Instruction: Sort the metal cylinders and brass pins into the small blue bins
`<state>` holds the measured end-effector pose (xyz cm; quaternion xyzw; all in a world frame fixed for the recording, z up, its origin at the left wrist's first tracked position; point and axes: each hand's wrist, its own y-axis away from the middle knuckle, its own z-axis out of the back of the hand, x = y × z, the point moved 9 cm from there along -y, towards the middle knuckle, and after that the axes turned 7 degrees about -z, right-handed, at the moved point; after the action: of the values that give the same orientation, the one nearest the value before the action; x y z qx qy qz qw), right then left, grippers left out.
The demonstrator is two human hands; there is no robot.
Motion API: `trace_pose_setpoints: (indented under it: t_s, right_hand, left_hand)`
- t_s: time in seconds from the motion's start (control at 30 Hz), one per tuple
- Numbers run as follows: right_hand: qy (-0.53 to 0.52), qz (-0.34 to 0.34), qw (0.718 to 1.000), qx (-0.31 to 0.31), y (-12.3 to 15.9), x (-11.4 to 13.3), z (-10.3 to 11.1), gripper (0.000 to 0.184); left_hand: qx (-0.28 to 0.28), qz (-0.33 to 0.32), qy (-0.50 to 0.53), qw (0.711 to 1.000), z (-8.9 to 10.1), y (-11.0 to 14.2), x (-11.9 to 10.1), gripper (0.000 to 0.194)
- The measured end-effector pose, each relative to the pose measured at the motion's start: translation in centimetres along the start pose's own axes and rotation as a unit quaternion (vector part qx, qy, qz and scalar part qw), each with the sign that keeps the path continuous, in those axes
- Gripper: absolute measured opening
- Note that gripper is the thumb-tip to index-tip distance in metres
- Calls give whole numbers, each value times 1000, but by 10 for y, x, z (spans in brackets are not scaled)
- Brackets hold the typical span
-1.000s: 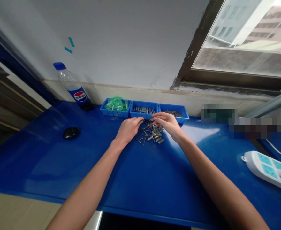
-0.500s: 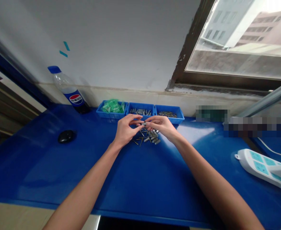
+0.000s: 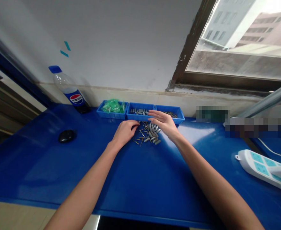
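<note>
Small grey metal cylinders (image 3: 153, 129) and thin brass-coloured screw-like pins (image 3: 140, 139) lie in a loose pile on the blue table. My left hand (image 3: 125, 132) is low at the pile's left edge, its fingers curled and thumb and fingertips close together. What it pinches, if anything, is too small to make out. My right hand (image 3: 165, 125) is over the pile's right side, fingers stretched and apart, holding nothing visible. Its fingertips reach the front of the middle blue bin (image 3: 140, 117), which holds more cylinders, and it partly covers the right blue bin (image 3: 178, 121) of pins.
A left blue bin (image 3: 101, 112) contains green plastic packets (image 3: 114, 106). A cola bottle (image 3: 74, 97) stands by the wall, with a black mouse (image 3: 66, 136) in front of it. At right are a white power strip (image 3: 248, 161) and blurred-out items along the wall.
Both hands were together pinching a grey cylinder above the pile. They have parted: my left hand has dropped to the pile, and my right hand has opened near the middle bin.
</note>
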<state>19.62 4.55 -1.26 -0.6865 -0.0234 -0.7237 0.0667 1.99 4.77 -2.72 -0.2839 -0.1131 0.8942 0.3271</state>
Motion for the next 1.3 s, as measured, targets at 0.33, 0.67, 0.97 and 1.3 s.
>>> trace_pose_setpoints:
  t_s: [0.33,0.67,0.97,1.3]
  right_hand:
    - [20,-9,1000,7,1,-2,-1,33]
    - [68,-48,996,26,2,-7,-2,27]
    - [22,-72,994,78,8,-9,-19,38]
    - [47,-63,995,66,7,-12,-18,29]
  left_hand:
    - [-50,58,-1,997,3,2,14,13]
    - [-135,85,276,948,8,-1,6,25]
    - [-110,107,374,915,-4,-2,-2,37]
    - [-93,76,293,948,-1,-2,-7,27]
